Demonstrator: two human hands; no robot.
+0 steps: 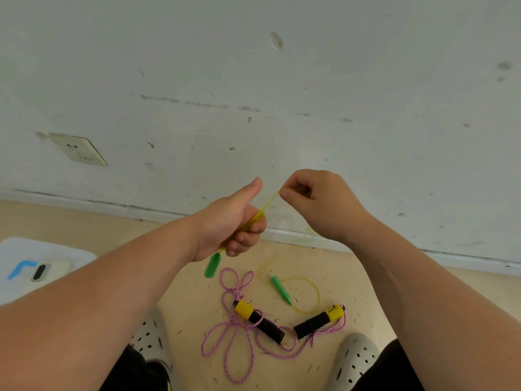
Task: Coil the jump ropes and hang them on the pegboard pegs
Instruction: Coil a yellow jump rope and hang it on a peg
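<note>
My left hand (235,221) grips a bunch of thin yellow rope (267,203), thumb raised, with one green handle (212,266) hanging below the fist. My right hand (315,201) pinches the same yellow rope just to the right, and a short stretch runs taut between the hands. The rope's other green handle (281,289) lies on the floor with loose yellow loops (310,289) around it. A pink braided rope (234,328) with two black-and-yellow handles (260,320) (320,320) lies spread on the floor between my feet. No pegboard is in view.
A scuffed white wall (282,108) with a socket (79,149) stands close ahead. A white box lid with a blue mark (33,266) lies at the left. My two perforated grey shoes (152,331) (356,359) flank the pink rope on the beige floor.
</note>
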